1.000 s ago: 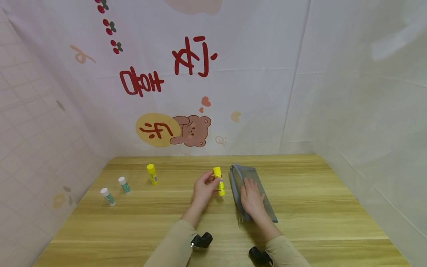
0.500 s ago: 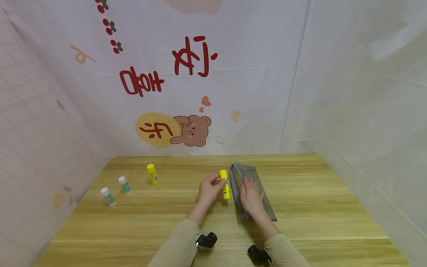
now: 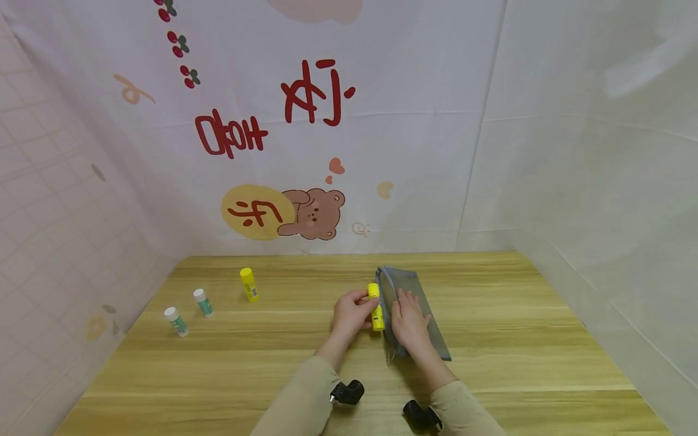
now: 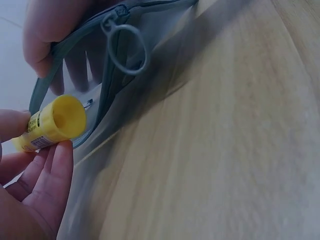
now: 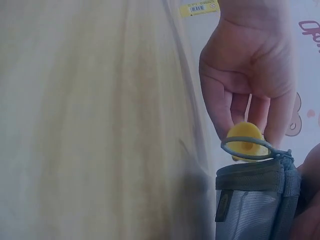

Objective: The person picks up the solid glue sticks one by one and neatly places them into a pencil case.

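Left hand [image 3: 349, 315] has brought a yellow stick [image 3: 377, 312] rightward, just beside the pouch [image 3: 409, 281], pinched between thumb and fingers; right hand [image 3: 410, 324] rests on the pouch, fingers slightly spread; best, likely, to aim the stick end-first, clear of the ring [image 4: 146, 52].

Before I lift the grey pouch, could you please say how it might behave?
The pouch will probably sag or fold, since it looks thin and see-through. It is likely light for its size, judging by how sheer it looks. Its ring may swing, being attached at one end.
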`<state>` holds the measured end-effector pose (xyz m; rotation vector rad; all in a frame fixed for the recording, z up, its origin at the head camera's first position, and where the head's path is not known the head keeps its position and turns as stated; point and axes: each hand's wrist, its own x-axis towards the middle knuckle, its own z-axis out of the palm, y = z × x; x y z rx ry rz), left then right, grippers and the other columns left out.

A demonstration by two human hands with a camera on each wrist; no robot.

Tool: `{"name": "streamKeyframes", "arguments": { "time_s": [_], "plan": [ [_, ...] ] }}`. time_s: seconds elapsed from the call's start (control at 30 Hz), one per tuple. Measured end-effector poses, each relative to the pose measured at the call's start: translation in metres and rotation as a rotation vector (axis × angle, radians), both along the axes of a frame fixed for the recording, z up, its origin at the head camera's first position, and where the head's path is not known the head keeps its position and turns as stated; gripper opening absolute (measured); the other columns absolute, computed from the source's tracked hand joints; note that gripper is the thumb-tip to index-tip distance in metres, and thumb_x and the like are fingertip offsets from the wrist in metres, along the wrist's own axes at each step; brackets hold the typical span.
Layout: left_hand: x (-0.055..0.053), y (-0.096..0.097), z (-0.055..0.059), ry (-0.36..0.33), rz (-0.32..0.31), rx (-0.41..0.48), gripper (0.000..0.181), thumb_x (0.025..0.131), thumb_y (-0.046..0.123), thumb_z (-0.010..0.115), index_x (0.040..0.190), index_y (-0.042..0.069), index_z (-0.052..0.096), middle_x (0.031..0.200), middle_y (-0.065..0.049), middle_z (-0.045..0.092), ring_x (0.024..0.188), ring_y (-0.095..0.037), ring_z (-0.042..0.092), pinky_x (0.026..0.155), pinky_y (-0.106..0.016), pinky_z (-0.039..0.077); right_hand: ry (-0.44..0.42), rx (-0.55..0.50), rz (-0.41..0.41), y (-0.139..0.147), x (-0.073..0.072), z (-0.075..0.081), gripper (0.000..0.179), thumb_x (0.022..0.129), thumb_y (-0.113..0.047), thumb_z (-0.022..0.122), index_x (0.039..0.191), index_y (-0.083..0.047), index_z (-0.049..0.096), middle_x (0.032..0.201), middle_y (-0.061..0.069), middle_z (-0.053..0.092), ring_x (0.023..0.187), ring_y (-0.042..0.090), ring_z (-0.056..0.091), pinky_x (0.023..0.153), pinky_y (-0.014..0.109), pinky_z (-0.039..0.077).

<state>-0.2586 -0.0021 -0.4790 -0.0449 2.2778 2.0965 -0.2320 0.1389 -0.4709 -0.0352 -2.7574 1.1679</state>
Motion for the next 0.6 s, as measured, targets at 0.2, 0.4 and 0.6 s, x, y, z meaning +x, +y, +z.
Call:
{"name": "streamKeyframes", "arguments": {
  "time_s": [0.2,0.4,0.6],
  "plan": [
    [-0.0009,0.0065,-0.0004,-0.015,-0.003,-0.05,0.04,0.087,0.016,0.077,0.121,-0.002,0.067,0.087,-0.008,0.065,0.062,-0.014,0.063,0.052,-0.03,0.058,-0.009,-0.014,0.001,-0.0006,-0.0001,0.0005,0.047,0.106,-0.016,0.035,0.145,0.009,0.04,0.15,0.035,0.031,0.141,0.052,0.02,0.1,0.083,0.007],
    [0.0,0.0101,-0.0009,-0.017,-0.003,-0.119,0.039,0.086,0.019,0.078,0.118,-0.002,0.069,0.089,-0.007,0.069,0.062,-0.014,0.065,0.049,-0.028,0.057,-0.005,-0.018,-0.002,-0.0006,0.0,-0.0001,0.048,0.106,-0.017,0.034,0.145,0.009,0.04,0.15,0.035,0.03,0.141,0.052,0.02,0.1,0.084,0.008],
    [0.001,0.01,-0.0021,-0.028,-0.004,-0.171,0.04,0.087,0.022,0.077,0.119,-0.001,0.069,0.088,-0.007,0.069,0.062,-0.015,0.066,0.05,-0.028,0.057,0.0,-0.02,-0.004,-0.0018,0.0013,0.0006,0.047,0.106,-0.016,0.035,0.145,0.009,0.04,0.15,0.035,0.031,0.141,0.052,0.02,0.1,0.083,0.008]
  ]
}}
